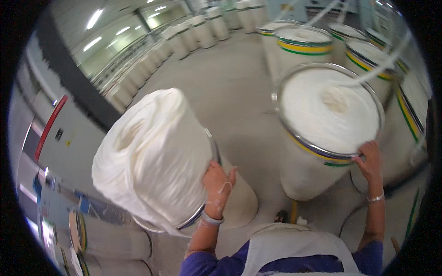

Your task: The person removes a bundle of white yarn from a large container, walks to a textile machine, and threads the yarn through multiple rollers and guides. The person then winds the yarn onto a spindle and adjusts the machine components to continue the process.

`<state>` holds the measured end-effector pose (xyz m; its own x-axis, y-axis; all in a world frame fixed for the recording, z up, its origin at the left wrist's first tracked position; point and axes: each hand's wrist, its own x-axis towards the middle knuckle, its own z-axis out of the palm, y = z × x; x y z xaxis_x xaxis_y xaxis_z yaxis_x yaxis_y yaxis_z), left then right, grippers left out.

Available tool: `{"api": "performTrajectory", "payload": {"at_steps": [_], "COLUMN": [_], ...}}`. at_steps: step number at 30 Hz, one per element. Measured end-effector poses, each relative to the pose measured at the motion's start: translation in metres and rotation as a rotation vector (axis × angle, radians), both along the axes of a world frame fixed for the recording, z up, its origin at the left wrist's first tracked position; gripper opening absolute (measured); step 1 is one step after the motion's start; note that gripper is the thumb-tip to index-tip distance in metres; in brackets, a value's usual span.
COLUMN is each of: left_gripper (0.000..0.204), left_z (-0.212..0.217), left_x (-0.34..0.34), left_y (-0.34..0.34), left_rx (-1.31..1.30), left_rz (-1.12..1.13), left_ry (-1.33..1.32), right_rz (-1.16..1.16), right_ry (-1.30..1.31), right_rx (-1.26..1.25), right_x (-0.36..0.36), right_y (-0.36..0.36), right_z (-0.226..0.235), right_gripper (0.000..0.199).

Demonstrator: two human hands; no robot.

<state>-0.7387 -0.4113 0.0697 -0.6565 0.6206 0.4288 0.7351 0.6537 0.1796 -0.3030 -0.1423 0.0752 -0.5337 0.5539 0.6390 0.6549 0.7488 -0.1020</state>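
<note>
The left hand (216, 181) presses flat, fingers (231, 174) together, against the tilted can of white sliver (156, 156). The right hand (369, 160) grips the metal rim of the upright sliver can (329, 110), fingers curled over it.

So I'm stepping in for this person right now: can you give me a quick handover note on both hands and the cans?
Left hand: flat against the rim of the tilted can, which leans over with its white sliver bulging far out of the top.
Right hand: fingers hooked on the metal rim of the upright can, which is full and has a strand running up out of it.
More full cans stand behind on the floor.
Done: both cans in hand.
Left: the tilted can is not yet standing; keep hold of it.
</note>
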Motion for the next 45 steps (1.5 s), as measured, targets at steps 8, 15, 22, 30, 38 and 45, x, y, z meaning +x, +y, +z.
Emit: {"api": "performTrajectory", "payload": {"at_steps": [8,15,22,30,38,45], "left_gripper": [0.075,0.06,0.06,0.098,0.114,0.039], "left_z": [0.058,0.089,0.097,0.072,0.067,0.074], "left_x": [0.083,0.121,0.16,0.198,0.209,0.218], "left_y": [-0.011,0.001,0.028,0.058,0.044,0.033], "left_rx": [0.098,-0.27,-0.635,-0.399,-0.273,-0.333], "left_rz": [-0.637,-1.116,-1.278,-1.68,-1.678,-1.432], "left_ry": [0.296,0.01,-0.095,-0.55,-0.706,-1.044], "right_rz": [0.104,0.256,0.179,0.389,0.439,0.382], "right_ry": [-0.068,0.023,0.072,-0.11,-0.595,-0.739], "right_rx": [0.112,0.053,-0.054,-0.969,-1.495,-1.398], "right_x": [-0.027,-0.036,0.023,0.015,-0.062,-0.031], "right_y": [-0.103,-0.157,-0.151,-0.166,-0.149,-0.144], "right_z": [0.014,0.009,0.02,0.077,0.003,0.001], "right_gripper": [0.06,0.06,0.057,0.048,0.039,0.045]}}
